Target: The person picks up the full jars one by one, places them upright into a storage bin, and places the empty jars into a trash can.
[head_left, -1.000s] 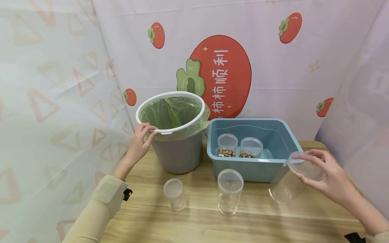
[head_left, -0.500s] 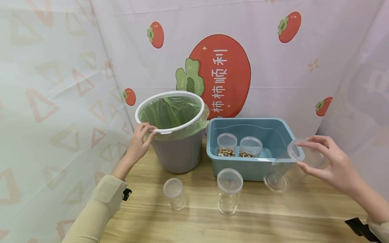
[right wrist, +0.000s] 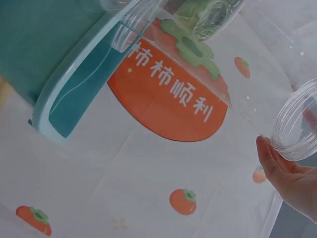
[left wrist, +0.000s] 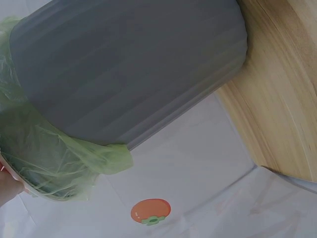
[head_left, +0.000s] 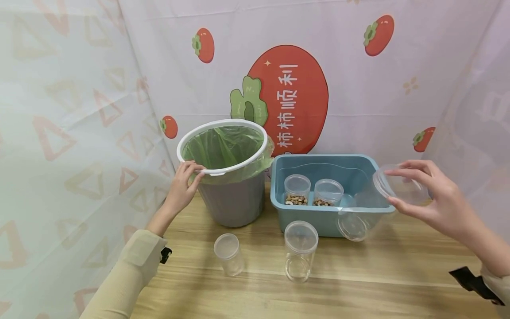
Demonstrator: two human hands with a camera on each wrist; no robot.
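Note:
In the head view my left hand (head_left: 186, 182) grips the white rim (head_left: 223, 171) of a grey bin (head_left: 233, 206) lined with a green plastic bag (head_left: 223, 144). My right hand (head_left: 442, 199) holds a clear plastic jar (head_left: 353, 226) by its top end, thumb below and fingers above. That jar is tilted in the air, its base pointing down and left across the blue tub's front. Its threaded end (right wrist: 285, 131) shows in the right wrist view; whether a lid is on it I cannot tell. The left wrist view shows the bin's side (left wrist: 133, 69) and bag.
A blue tub (head_left: 308, 221) stands right of the bin, with two lidded jars of nuts (head_left: 297, 190) inside. On the wooden table (head_left: 263, 297) in front stand a small clear jar (head_left: 230, 257) and a taller clear jar (head_left: 301, 252). Printed cloth walls enclose the table.
My right hand has risen a little, and the clear jar's base has swung up and left toward the blue tub. My left hand has stayed on the bin rim.

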